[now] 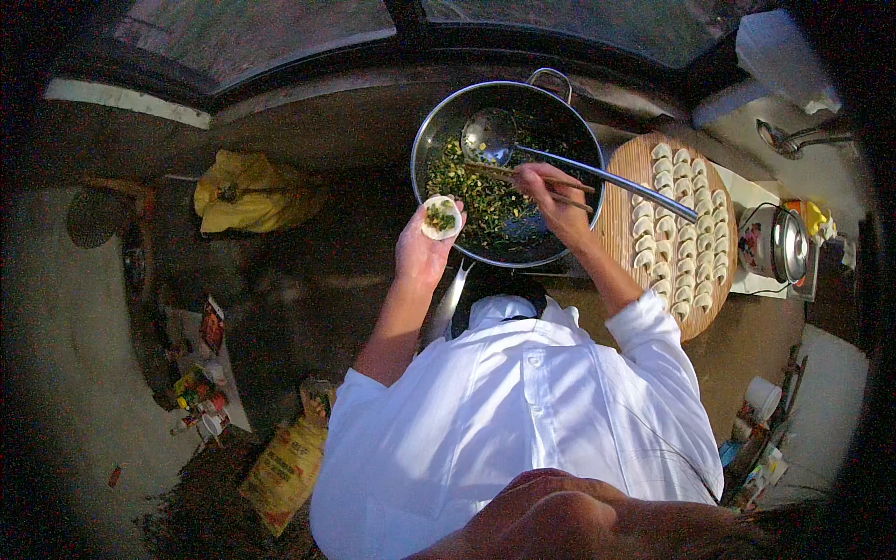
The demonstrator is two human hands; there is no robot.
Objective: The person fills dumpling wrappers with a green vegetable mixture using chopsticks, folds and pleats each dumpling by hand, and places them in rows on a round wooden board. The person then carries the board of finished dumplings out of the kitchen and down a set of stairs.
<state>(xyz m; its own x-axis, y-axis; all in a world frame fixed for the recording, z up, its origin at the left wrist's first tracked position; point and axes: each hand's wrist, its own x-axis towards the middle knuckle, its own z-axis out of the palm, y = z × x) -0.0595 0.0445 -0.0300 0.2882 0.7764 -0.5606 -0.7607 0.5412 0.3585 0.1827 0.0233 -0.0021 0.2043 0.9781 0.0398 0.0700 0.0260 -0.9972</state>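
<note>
On the fingers of my left hand lies a round dumpling wrapper with a small heap of green and yellow filling at its middle. My right hand grips a pair of wooden chopsticks, whose tips point left over a wide metal bowl. Chopped green and yellow filling covers much of the bowl's inside. A long-handled metal ladle rests in it, its handle crossing the right rim above my right wrist.
Right of the bowl, a round wooden board carries rows of folded dumplings. A lidded pot stands beyond it. Leftward are a yellow bag and, lower, a printed yellow sack. A metal faucet is at upper right.
</note>
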